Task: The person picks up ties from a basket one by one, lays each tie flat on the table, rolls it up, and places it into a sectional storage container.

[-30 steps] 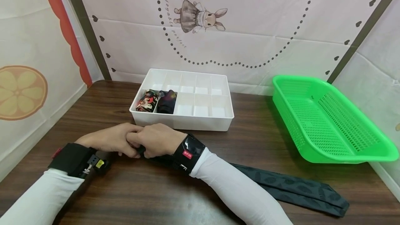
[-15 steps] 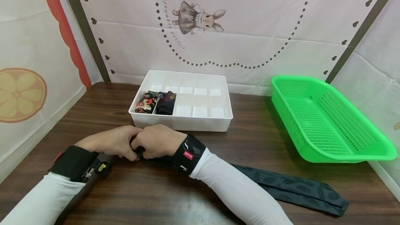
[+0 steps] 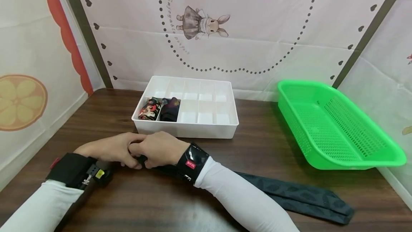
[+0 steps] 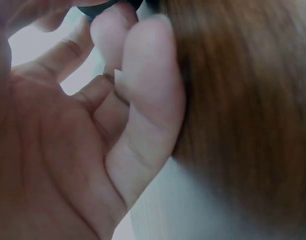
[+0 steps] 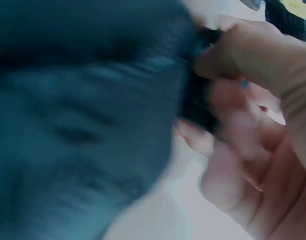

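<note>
A dark grey patterned necktie (image 3: pixel 296 196) lies along the wooden table (image 3: pixel 251 153), its wide end at the near right. Its other end runs under my right forearm to my two hands, which meet in front of the white tray. My left hand (image 3: pixel 112 149) and right hand (image 3: pixel 157 149) both curl their fingers round that rolled dark end (image 3: pixel 141 159). The right wrist view is filled by blurred dark tie cloth (image 5: pixel 82 100) with fingers (image 5: pixel 228 115) pinching it. In the left wrist view, curled fingers (image 4: pixel 137 100) touch a dark edge at the top.
A white divided tray (image 3: pixel 225 126) stands just beyond my hands, with a colourful rolled tie (image 3: pixel 148 109) and a dark rolled tie (image 3: pixel 170 109) in its two front-left cells. A green plastic basket (image 3: pixel 334 131) sits at the right. Patterned walls close in the table.
My hands stay together on the tie's end, with the fingers shifting slightly. The head view has tilted, so the whole scene sits a little lower and to the left.
</note>
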A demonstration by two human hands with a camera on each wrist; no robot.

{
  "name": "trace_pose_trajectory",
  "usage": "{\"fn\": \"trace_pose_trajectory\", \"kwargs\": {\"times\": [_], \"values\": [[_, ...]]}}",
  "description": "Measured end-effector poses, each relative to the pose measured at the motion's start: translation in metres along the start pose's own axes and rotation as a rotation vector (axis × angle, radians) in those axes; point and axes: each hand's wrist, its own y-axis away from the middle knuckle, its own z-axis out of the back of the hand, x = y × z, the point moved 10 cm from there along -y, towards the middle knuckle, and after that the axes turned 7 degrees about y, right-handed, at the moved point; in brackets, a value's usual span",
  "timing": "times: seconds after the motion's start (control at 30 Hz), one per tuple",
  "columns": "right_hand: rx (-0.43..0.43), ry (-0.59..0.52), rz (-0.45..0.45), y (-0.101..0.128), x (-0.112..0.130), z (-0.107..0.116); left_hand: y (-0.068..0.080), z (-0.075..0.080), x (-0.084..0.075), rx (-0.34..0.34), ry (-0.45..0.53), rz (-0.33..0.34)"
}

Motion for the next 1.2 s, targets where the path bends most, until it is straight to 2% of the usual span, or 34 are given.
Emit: {"fn": "trace_pose_trajectory", "kwargs": {"times": [0.2,0.33,0.5,0.77,0.97,1.1,1.2], "values": [[-0.037,0.035,0.001,0.000,0.003,-0.002,0.001,0.002,0.005,-0.024,0.002,-0.028],[-0.013,0.048,-0.020,0.001,0.001,0.001,0.001,0.005,0.005,-0.067,-0.031,-0.028],[0.050,-0.024,-0.052,0.004,-0.002,0.006,0.000,0.003,0.001,-0.098,-0.104,0.002],[0.077,-0.066,-0.048,0.004,-0.004,0.003,-0.004,0.002,-0.002,-0.109,-0.164,0.080],[0.115,-0.077,-0.059,0.004,-0.006,-0.001,-0.005,0.000,-0.002,-0.066,-0.096,0.043],[0.127,-0.048,-0.097,0.005,-0.009,-0.001,-0.003,-0.001,-0.002,-0.026,-0.024,0.000],[0.132,-0.023,-0.114,0.006,-0.012,-0.001,-0.001,-0.003,-0.004,-0.007,-0.008,-0.034]]}}
